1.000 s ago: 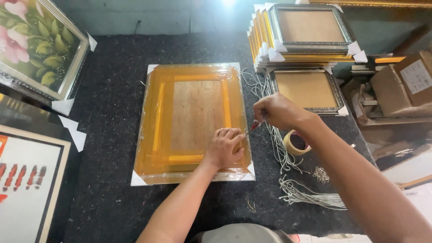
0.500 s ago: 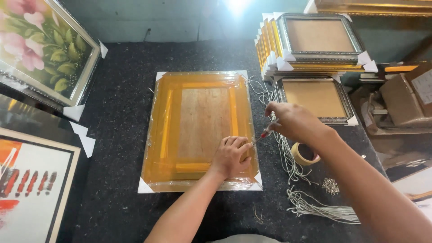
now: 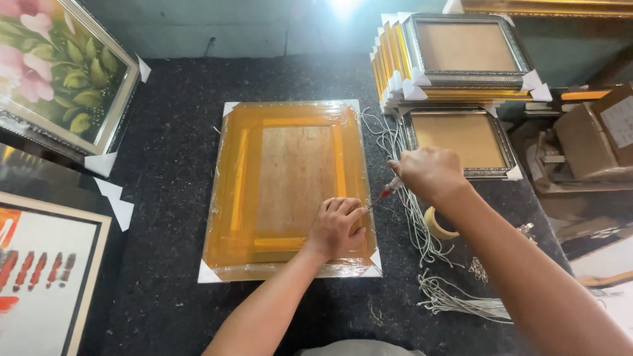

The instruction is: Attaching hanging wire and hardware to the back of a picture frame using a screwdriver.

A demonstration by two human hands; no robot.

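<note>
A gold picture frame (image 3: 290, 184) wrapped in clear plastic lies face down on the dark felt table (image 3: 171, 165), white corner guards at its corners. My left hand (image 3: 336, 227) rests curled on the frame's lower right part, fingers pinched at the right rail. My right hand (image 3: 428, 173) grips a small red-handled screwdriver (image 3: 384, 194), whose tip points down-left at the spot by my left fingertips.
White cords (image 3: 422, 237) lie along the frame's right side. A tape roll (image 3: 440, 224) and small metal hangers (image 3: 478, 267) sit near them. Stacked frames (image 3: 455, 59) stand at the back right, a flower painting (image 3: 59, 72) at left, cardboard boxes (image 3: 606, 132) far right.
The view has shifted slightly; my hands stay at the frame's lower right rail, with the screwdriver tip held at the same spot by my left fingers.
</note>
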